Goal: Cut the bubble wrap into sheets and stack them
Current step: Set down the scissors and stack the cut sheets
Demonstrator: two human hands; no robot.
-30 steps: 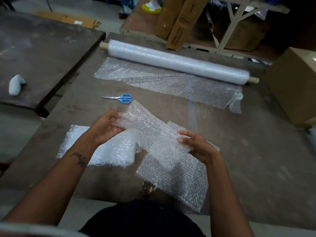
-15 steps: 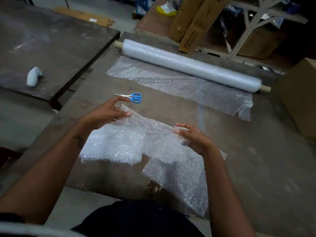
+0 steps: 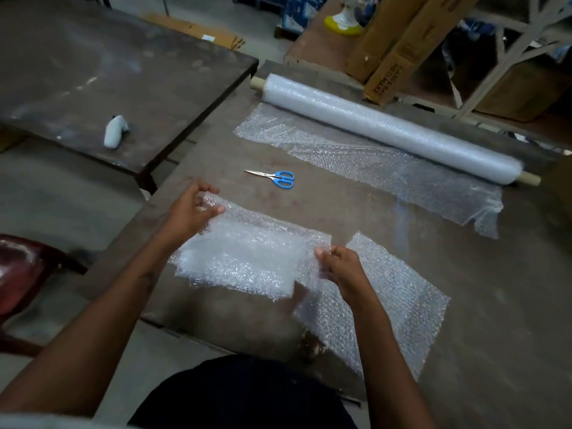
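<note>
A cut bubble wrap sheet (image 3: pixel 263 239) is stretched flat between my hands, low over a stack of cut sheets (image 3: pixel 235 274) at the table's near left. My left hand (image 3: pixel 193 210) pinches its far left corner. My right hand (image 3: pixel 339 266) pinches its right edge. Another cut sheet (image 3: pixel 390 305) lies on the table under and right of my right hand. The bubble wrap roll (image 3: pixel 387 126) lies across the far side, with a length (image 3: pixel 371 162) unrolled toward me. Blue-handled scissors (image 3: pixel 275 178) lie shut between the roll and my hands.
The brown work table (image 3: pixel 495 305) carries all of this. A second dark table (image 3: pixel 123 75) stands to the left with a small white object (image 3: pixel 114 134) on it. Cardboard boxes (image 3: pixel 399 48) and a white rack (image 3: pixel 510 41) stand behind the roll. A red stool (image 3: pixel 21 274) sits at lower left.
My hands have carried the sheet leftward and lowered it, spreading it out over the left stack. The camera view has shifted left.
</note>
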